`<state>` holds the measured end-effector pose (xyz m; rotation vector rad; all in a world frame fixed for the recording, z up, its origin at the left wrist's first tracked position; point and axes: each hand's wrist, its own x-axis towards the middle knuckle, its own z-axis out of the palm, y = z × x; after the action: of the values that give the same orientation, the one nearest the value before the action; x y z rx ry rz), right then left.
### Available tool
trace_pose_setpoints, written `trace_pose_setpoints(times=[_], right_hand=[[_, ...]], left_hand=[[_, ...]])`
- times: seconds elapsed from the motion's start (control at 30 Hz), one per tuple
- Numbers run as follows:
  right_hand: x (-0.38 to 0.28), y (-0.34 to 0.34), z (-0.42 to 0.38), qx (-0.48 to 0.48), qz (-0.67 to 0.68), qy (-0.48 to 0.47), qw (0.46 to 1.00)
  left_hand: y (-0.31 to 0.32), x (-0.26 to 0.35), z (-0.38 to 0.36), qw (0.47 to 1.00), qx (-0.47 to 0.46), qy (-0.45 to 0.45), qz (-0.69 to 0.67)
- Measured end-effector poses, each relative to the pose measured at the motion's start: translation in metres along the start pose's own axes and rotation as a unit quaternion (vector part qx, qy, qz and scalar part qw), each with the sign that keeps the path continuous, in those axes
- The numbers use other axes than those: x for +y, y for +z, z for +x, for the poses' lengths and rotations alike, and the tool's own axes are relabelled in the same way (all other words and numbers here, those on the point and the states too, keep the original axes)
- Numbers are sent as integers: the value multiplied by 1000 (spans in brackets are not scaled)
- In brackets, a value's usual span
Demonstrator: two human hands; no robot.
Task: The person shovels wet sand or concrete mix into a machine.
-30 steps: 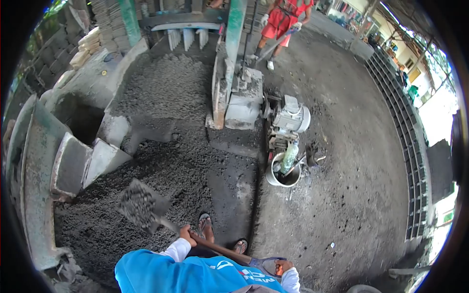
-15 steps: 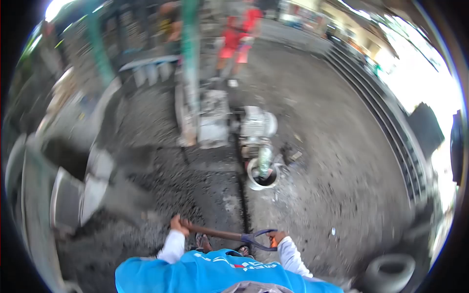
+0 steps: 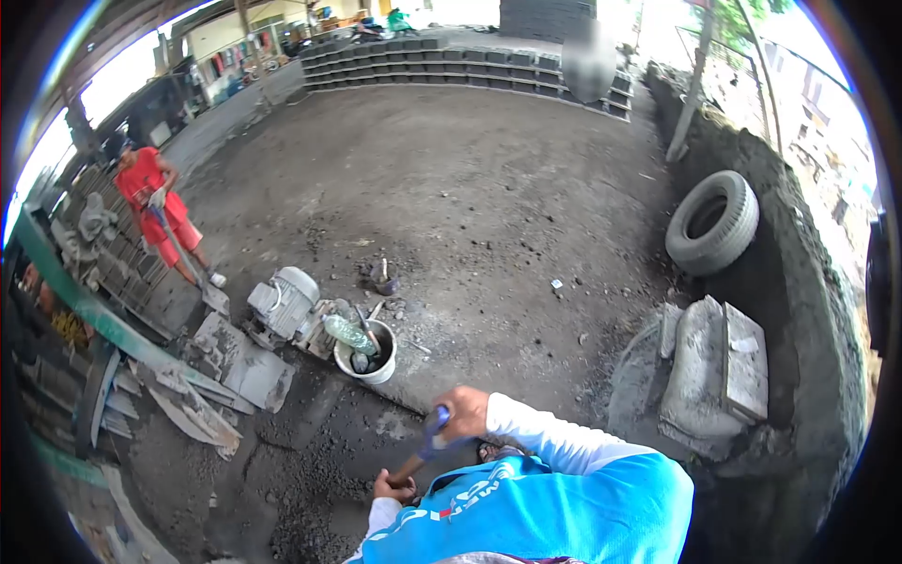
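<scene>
Brown wooden shovel shaft (image 3: 413, 466), rough gritty floor (image 3: 489, 197)

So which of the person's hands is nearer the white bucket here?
The right hand, gripping the shovel's handle end, sits just below and right of the white bucket. The left hand, lower on the shaft, is farther from it, near the blue shirt.

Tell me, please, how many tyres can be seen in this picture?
1. The tyre leans upright against the earth wall on the right, beyond the grey concrete blocks. Others may be hidden outside the view.
</scene>
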<state>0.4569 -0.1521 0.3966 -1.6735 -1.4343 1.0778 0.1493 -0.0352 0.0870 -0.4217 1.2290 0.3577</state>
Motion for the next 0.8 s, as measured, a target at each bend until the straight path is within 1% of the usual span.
trace_pose_setpoints(times=[0.03, 0.07, 0.13, 0.17, 0.23, 0.33, 0.37, 0.43, 0.5, 0.6, 0.7, 0.8], right_hand=[[-18, 10, -4, 18, -18, -39, 999], [-25, 27, -1, 38, -99, -32, 994], [-33, 47, 7, 36, -134, -43, 989], [-30, 58, 13, 35, -142, -45, 988], [-20, 79, 27, 29, -157, -43, 986], [-1, 99, 37, 40, -166, -39, 985], [24, 112, 47, 55, -175, -27, 983], [36, 114, 46, 86, -154, 6, 984], [45, 111, 40, 108, -153, 28, 982], [76, 114, 34, 128, -155, 110, 973], [64, 112, 14, 109, -150, 121, 975], [72, 123, 15, 96, -175, 85, 976]], left_hand=[[6, 11, 6, 997, -39, 0, 69], [23, 3, -29, 987, -63, 12, 144], [32, 8, -46, 970, -77, 77, 219], [28, 16, -45, 952, -77, 142, 261], [14, 35, -49, 898, -77, 271, 338], [-29, 61, -46, 930, -16, 276, 244], [-51, 62, -44, 930, 6, 284, 232], [-90, 64, -43, 930, 54, 294, 213], [-112, 59, -34, 927, 108, 278, 228], [-120, 55, -20, 920, 155, 252, 258], [-117, 55, -6, 909, 177, 230, 298], [-102, 56, 3, 896, 187, 217, 338]])
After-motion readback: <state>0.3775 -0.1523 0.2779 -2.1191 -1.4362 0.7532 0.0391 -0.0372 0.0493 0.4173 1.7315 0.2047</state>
